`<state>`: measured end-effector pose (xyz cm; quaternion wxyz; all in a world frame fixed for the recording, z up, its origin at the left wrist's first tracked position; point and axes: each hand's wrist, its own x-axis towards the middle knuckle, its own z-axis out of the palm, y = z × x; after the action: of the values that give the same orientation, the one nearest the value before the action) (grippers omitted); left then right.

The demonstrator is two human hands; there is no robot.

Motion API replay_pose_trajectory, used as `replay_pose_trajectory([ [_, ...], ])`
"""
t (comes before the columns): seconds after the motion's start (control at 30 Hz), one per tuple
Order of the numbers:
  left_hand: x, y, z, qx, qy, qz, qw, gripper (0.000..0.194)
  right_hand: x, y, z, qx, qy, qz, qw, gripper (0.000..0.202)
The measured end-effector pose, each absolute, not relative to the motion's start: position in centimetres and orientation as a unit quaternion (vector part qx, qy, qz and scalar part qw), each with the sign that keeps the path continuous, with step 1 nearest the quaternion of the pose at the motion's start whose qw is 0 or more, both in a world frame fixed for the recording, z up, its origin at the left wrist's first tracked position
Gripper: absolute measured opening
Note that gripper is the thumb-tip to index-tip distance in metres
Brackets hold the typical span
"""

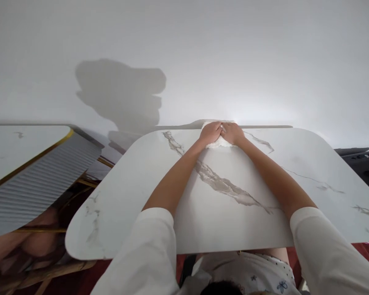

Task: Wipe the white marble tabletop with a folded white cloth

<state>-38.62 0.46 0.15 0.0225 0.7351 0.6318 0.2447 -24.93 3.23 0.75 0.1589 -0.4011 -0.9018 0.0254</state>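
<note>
Both my arms reach forward across a white marble-patterned table [135, 180] to its far edge by the wall. There a white cloth [220, 142] lies bunched on the tabletop. My left hand [210, 132] rests on the cloth's left part, with its fingers closed on it. On the right part, my right hand [233, 133] is likewise closed on the cloth, its fingertips meeting those of the left. The hands hide much of the cloth, and some of it shows in front of and behind them.
A plain white wall [264, 57] stands right behind the table. To the left, past a gap, is a second marbled table [24, 151] with gold trim and a ribbed grey side. Dark equipment [363, 168] sits at the right edge. Wooden furniture parts [55, 268] are at lower left.
</note>
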Motion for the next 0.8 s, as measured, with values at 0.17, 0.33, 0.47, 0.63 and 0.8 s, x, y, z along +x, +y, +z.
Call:
replay_pose_trajectory([
  [0.17,-39.0,1.6,0.3,0.719,0.649,0.245,0.047,0.039,-25.3,4.1,0.8,-0.437,-0.885,0.039,0.156,0.042],
  [0.33,-38.9,1.7,0.1,0.724,0.643,0.246,0.026,0.038,-25.2,4.1,0.6,-0.424,-0.891,0.026,0.161,0.042],
  [0.47,-38.6,1.1,-0.4,0.745,0.627,0.227,-0.020,0.039,-24.8,3.7,0.3,-0.404,-0.899,0.007,0.170,0.045],
  [0.63,-38.2,-1.0,-1.3,0.801,0.563,0.189,-0.082,0.042,-23.8,1.8,0.0,-0.392,-0.907,-0.001,0.154,0.054],
  [0.8,-36.9,-5.0,-1.7,0.793,0.570,0.204,-0.069,0.048,-22.4,-2.8,-0.1,-0.411,-0.902,-0.001,0.133,0.057],
])
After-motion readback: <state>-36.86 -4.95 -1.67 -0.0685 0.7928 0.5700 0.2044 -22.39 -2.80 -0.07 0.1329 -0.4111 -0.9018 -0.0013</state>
